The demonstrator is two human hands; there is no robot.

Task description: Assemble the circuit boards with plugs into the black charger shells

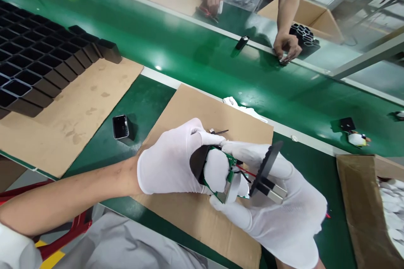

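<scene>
My left hand (170,162), in a white glove, is wrapped round a black case (197,164). A green circuit board (232,160) with a white pad (216,170) sits at the case's opening; how deep it goes is hidden. My right hand (290,206), also gloved, grips the board's edges between thumb and fingers. Against its palm leans a black end plate (268,162) with flat metal prongs (275,190). Red and black wires run between plate and board. Beneath both hands lies a cardboard sheet (192,105).
Rows of black cases (47,56) stand on cardboard at left, with a single case (122,127) nearer. A green belt (189,50) crosses behind, carrying a small assembly (358,138). At right is a carton (356,201) of white pieces. A co-worker's hand (286,46) is beyond the belt.
</scene>
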